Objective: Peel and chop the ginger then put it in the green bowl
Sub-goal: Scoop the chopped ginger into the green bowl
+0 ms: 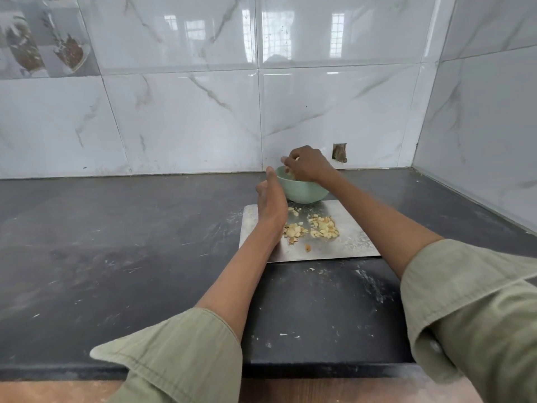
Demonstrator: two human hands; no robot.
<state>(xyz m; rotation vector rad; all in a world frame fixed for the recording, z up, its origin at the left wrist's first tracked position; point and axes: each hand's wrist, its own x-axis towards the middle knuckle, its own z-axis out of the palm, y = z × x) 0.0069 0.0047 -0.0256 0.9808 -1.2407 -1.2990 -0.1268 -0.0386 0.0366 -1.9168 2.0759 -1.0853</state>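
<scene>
Bowl (305, 193): pale mint green, plain. Chopped ginger (316, 228): pale yellow with tan edges. Board (343, 245): silver-grey metal, dull and smeared. Counter (116, 242): near-black stone with whitish scuffs and specks. Wall tiles (186, 117): glossy white with grey marble veining; one tile (43, 39) at upper left carries a brown printed motif. Sleeves (180, 356): plain khaki-olive cloth.

A dark stone counter (116, 242), scuffed with pale marks, runs to glossy white marble-look wall tiles (180, 117) on the far and right sides. Window reflections (276, 27) shine on the far tiles, and a small hole (339, 152) breaks the wall low down.
</scene>
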